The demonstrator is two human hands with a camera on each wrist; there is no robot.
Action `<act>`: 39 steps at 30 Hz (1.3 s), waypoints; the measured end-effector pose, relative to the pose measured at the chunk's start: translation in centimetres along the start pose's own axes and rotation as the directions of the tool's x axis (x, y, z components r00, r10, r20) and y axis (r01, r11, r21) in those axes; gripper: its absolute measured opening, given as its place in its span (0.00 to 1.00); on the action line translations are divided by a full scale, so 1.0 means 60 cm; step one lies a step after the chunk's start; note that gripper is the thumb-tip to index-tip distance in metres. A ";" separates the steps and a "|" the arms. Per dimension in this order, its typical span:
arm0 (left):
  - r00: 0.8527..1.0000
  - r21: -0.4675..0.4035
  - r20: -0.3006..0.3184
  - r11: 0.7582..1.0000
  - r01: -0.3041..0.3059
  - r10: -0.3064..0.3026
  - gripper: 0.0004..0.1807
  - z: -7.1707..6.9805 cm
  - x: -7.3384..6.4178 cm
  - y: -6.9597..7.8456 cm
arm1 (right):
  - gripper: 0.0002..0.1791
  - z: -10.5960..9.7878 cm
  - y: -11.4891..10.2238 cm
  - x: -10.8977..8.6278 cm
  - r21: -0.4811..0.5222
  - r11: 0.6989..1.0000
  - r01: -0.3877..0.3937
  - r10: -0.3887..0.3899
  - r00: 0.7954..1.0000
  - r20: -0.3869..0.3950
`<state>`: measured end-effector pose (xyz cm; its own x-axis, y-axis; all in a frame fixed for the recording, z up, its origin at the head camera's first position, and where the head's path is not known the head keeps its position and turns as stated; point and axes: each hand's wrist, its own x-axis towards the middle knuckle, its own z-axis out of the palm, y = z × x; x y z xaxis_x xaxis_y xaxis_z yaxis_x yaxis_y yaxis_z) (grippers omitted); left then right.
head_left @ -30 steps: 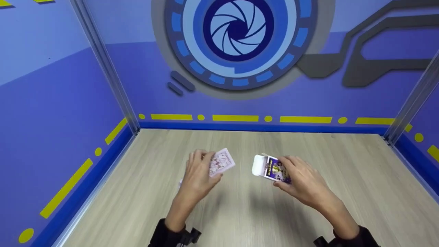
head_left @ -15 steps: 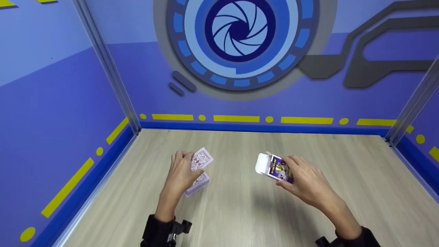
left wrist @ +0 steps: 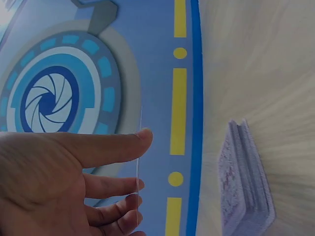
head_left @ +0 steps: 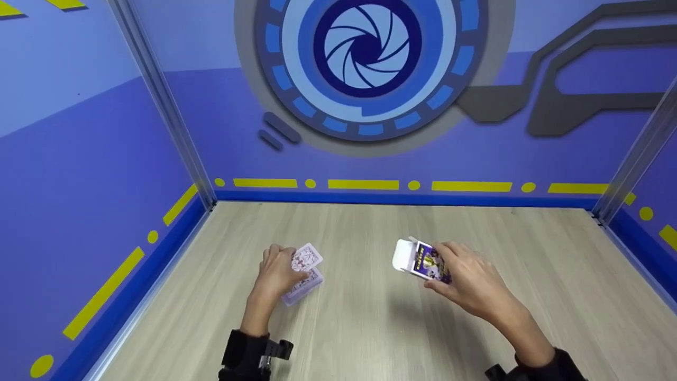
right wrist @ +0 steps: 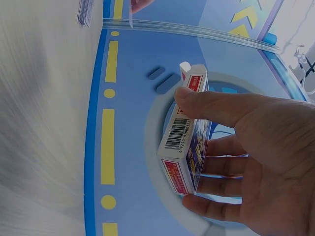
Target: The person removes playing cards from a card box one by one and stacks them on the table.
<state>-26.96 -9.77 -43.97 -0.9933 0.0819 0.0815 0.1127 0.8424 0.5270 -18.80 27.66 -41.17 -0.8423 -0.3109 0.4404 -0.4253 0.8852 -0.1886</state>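
My left hand pinches a thin playing card with a red and white patterned back, thumb on one edge and fingers on the other. Seen edge-on in the left wrist view, the card is a fine upright line. Beneath it a deck of playing cards lies on the table, partly covered by the hand and card. My right hand grips a purple and white card box above the table, its white flap folded out toward the left. In the right wrist view the box's barcode side shows.
A pale wood-grain table lies under both hands. Blue printed panels with yellow dashes wall it in at the back, left and right, joined by metal corner posts.
My left hand has moved left from the middle with the card, then lowered it over the deck, which has come into view. The right hand holds the box in nearly the same spot.
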 end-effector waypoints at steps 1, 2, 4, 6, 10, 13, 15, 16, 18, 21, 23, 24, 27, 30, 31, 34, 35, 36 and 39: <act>1.000 0.006 0.006 1.000 -0.004 0.004 0.36 0.003 0.002 -0.003 | 0.38 0.000 0.000 0.000 0.000 1.000 0.001 -0.001 1.000 -0.001; 1.000 0.012 0.012 1.000 -0.007 0.007 0.35 0.006 0.003 -0.005 | 0.37 0.000 -0.001 0.000 0.001 1.000 0.002 -0.002 1.000 -0.002; 1.000 0.022 0.026 1.000 -0.007 0.006 0.35 0.013 0.005 -0.010 | 0.38 0.000 -0.001 0.000 0.001 1.000 0.003 -0.003 1.000 -0.002; 0.999 0.028 0.040 1.000 0.002 -0.003 0.35 0.018 0.006 -0.015 | 0.38 0.001 -0.001 0.000 0.002 1.000 0.004 -0.004 1.000 0.002; 0.997 0.021 0.063 0.999 0.032 -0.033 0.35 0.025 0.008 -0.022 | 0.38 0.002 -0.002 0.000 0.003 1.000 -0.001 0.001 1.000 0.017; 0.996 0.027 0.077 0.999 0.046 -0.048 0.34 0.029 0.009 -0.027 | 0.39 0.001 -0.003 -0.001 0.007 1.000 -0.005 0.005 1.000 0.029; 0.995 0.031 0.083 0.998 0.055 -0.057 0.34 0.030 0.010 -0.030 | 0.39 0.001 -0.003 0.000 0.011 1.000 -0.005 0.005 0.999 0.034; 0.994 0.034 0.085 0.998 0.059 -0.061 0.34 0.031 0.011 -0.031 | 0.39 0.002 -0.003 0.000 0.014 1.000 -0.004 0.004 0.999 0.034; 0.993 0.038 0.090 0.997 0.067 -0.070 0.34 0.032 0.011 -0.033 | 0.38 0.002 -0.003 0.000 0.015 1.000 -0.002 0.002 0.999 0.032; 0.990 0.041 0.106 0.995 0.086 -0.090 0.34 0.033 0.010 -0.036 | 0.38 0.002 -0.003 -0.001 0.014 1.000 0.006 -0.006 1.000 0.029; 0.987 0.047 0.121 0.994 0.102 -0.107 0.34 0.035 0.009 -0.038 | 0.38 0.002 -0.003 -0.001 0.011 1.000 0.014 -0.014 1.000 0.027; 0.985 0.051 0.128 0.993 0.108 -0.113 0.34 0.035 0.008 -0.039 | 0.38 0.002 -0.004 -0.002 0.009 1.000 0.018 -0.018 0.999 0.027; 0.981 0.059 0.145 0.991 0.123 -0.130 0.34 0.037 0.008 -0.041 | 0.39 0.003 -0.004 -0.002 0.006 1.000 0.024 -0.024 0.999 0.026; 0.979 0.061 0.152 0.990 0.129 -0.137 0.34 0.040 0.008 -0.042 | 0.39 0.003 -0.004 -0.002 0.006 1.000 0.022 -0.023 0.999 0.026; 0.979 0.064 0.155 0.990 0.128 -0.136 0.34 0.041 0.009 -0.043 | 0.39 0.003 -0.004 -0.002 0.006 1.000 0.022 -0.022 0.999 0.025; 0.978 0.073 0.158 0.989 0.127 -0.138 0.33 0.044 0.009 -0.045 | 0.39 0.004 -0.004 -0.002 0.010 1.000 0.017 -0.017 1.000 0.026; 0.978 0.078 0.158 0.989 0.127 -0.138 0.33 0.044 0.010 -0.045 | 0.39 0.004 -0.004 -0.002 0.012 1.000 0.016 -0.016 0.999 0.027; 0.978 0.082 0.157 0.989 0.125 -0.137 0.32 0.045 0.010 -0.045 | 0.39 0.004 -0.004 -0.002 0.012 1.000 0.015 -0.015 1.000 0.028; 0.978 0.092 0.155 0.988 0.124 -0.137 0.31 0.046 0.010 -0.044 | 0.39 0.004 -0.004 -0.002 0.016 1.000 0.011 -0.011 1.000 0.028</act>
<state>-27.92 -10.49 -47.64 -0.9912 0.0474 -0.1238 -0.0140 0.8913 0.4532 -18.69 27.38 -41.40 -0.8466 -0.3303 0.4173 -0.4395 0.8761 -0.1982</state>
